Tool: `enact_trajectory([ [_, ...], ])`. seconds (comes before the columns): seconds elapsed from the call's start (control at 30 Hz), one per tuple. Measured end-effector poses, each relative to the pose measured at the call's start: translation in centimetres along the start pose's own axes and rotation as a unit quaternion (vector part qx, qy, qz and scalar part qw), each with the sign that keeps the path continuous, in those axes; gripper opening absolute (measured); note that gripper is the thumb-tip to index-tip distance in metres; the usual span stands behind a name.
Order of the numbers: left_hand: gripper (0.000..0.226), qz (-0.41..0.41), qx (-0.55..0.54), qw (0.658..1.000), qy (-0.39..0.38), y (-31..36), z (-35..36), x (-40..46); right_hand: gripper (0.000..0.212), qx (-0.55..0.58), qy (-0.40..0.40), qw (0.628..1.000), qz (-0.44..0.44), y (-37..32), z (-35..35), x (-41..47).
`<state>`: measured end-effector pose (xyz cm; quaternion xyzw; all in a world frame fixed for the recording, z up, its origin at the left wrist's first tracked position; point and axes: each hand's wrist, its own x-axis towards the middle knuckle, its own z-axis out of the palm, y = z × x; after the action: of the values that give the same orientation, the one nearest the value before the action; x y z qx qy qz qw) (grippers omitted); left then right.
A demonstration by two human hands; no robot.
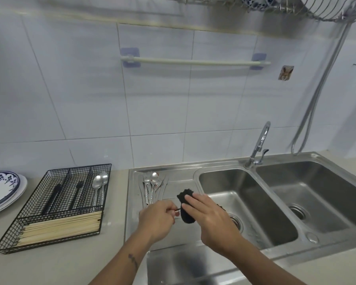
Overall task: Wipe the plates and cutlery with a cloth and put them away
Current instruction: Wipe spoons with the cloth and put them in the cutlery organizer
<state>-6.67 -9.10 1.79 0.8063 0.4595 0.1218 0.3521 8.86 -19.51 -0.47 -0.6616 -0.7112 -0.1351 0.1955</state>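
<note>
Sink drainboard [173,179]: L hand [157,218] pinches utensil, R hand [211,220] cloth [186,208].

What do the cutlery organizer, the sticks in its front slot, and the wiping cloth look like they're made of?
Organizer: black wire mesh, probably coated metal, since the counter shows through its grid.
Sticks: pale, matte, straight; likely bamboo or wooden chopsticks.
Cloth: black with a nubby, fuzzy edge, seemingly knitted or microfibre; the right hand wraps it round a utensil that the left hand holds.

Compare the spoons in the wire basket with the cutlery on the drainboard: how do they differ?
The spoons lie sorted in one compartment of the basket; the cutlery lies in a loose mixed pile, forks included, on the drainboard. The spoons are put away; the pile is not. Both are shiny metal.
</note>
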Motion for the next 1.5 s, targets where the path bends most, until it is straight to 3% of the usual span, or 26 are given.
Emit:
enact_trajectory([
  [0.03, 0.027, 0.003, -0.005, 1.000, 0.000, 0.2, 0.0, -0.1, 0.075, -0.003, -0.002, 1.000, 0.001, 0.1, -0.2, 0.0],
  [0.17, 0.031, -0.012, -0.029, 0.999, 0.007, 0.6, 0.6, -0.5, 0.092, 0.037, -0.008, 0.988, 0.147, 1.1, -0.6, -0.5],
  [0.27, 0.029, -0.001, -0.091, 0.996, -0.011, 0.6, 1.0, -0.8, 0.084, 0.032, 0.010, 0.992, 0.122, 1.1, -1.0, -0.4],
  [0.43, 0.019, 0.050, -0.061, 0.997, 0.009, 2.6, 2.2, -1.7, 0.080, 0.070, 0.014, 0.994, 0.079, 1.3, -1.8, -0.2],
  [0.6, 0.024, -0.009, -0.176, 0.984, 0.012, 3.4, 4.6, -3.6, 0.079, 0.079, 0.041, 0.985, 0.147, 3.2, -3.9, -2.7],
  [0.77, 0.025, -0.022, -0.262, 0.962, 0.073, 5.0, 8.0, -5.2, 0.078, 0.081, 0.059, 0.985, 0.139, 3.6, -5.4, -5.2],
  [0.9, 0.021, -0.065, -0.373, 0.911, 0.163, 6.5, 8.3, -6.6, 0.076, 0.123, 0.085, 0.973, 0.175, 2.8, -6.0, -6.0],
  [1.07, 0.012, -0.103, -0.434, 0.869, 0.214, 6.1, 6.1, -6.7, 0.068, 0.146, 0.088, 0.976, 0.134, -0.2, -5.3, -5.4],
  [1.2, 0.012, -0.105, -0.513, 0.824, 0.216, 5.7, 3.8, -5.9, 0.065, 0.165, 0.080, 0.977, 0.108, -2.3, -4.3, -4.0],
  [1.3, 0.015, -0.107, -0.592, 0.772, 0.205, 5.5, 2.0, -5.1, 0.069, 0.160, 0.069, 0.981, 0.080, -2.9, -3.0, -2.7],
  [1.4, 0.020, -0.151, -0.646, 0.724, 0.189, 4.2, 0.5, -4.1, 0.069, 0.137, 0.075, 0.978, 0.138, -2.6, -2.1, -1.3],
  [1.5, 0.024, -0.137, -0.645, 0.735, 0.157, 2.5, -1.1, -3.1, 0.067, 0.107, 0.096, 0.985, 0.099, -4.5, -1.6, 1.2],
])
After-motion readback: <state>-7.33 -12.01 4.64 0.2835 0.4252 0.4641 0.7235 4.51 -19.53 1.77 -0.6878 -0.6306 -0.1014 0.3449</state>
